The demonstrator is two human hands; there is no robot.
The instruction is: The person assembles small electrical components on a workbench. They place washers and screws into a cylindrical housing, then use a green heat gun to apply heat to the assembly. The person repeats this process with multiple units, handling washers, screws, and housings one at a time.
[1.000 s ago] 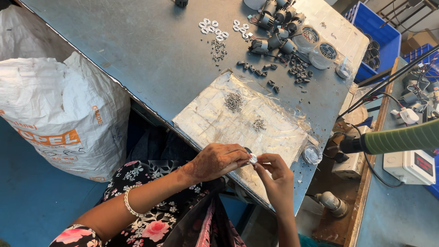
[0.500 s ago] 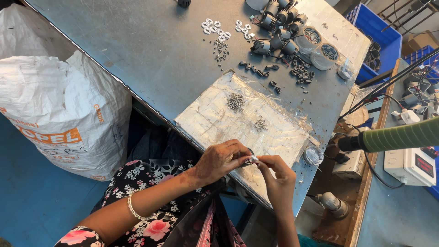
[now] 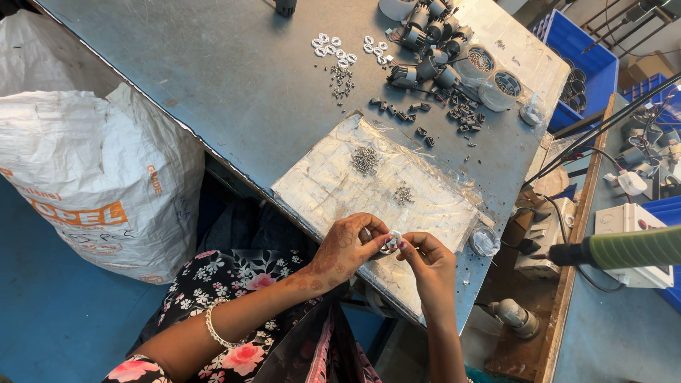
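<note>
Partly hidden by both hands' fingers (image 3: 374, 241), the small part (image 3: 392, 241) stays indistinct.

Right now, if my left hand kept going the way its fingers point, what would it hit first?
The left hand points toward the right hand; it would first meet the small white part pinched between them, then the right fingertips, though depth is unclear.

Dull scratched metal table (image 3: 213, 78), glossy crinkled plastic sheet (image 3: 333, 184), woven sack (image 3: 92, 170).
</note>
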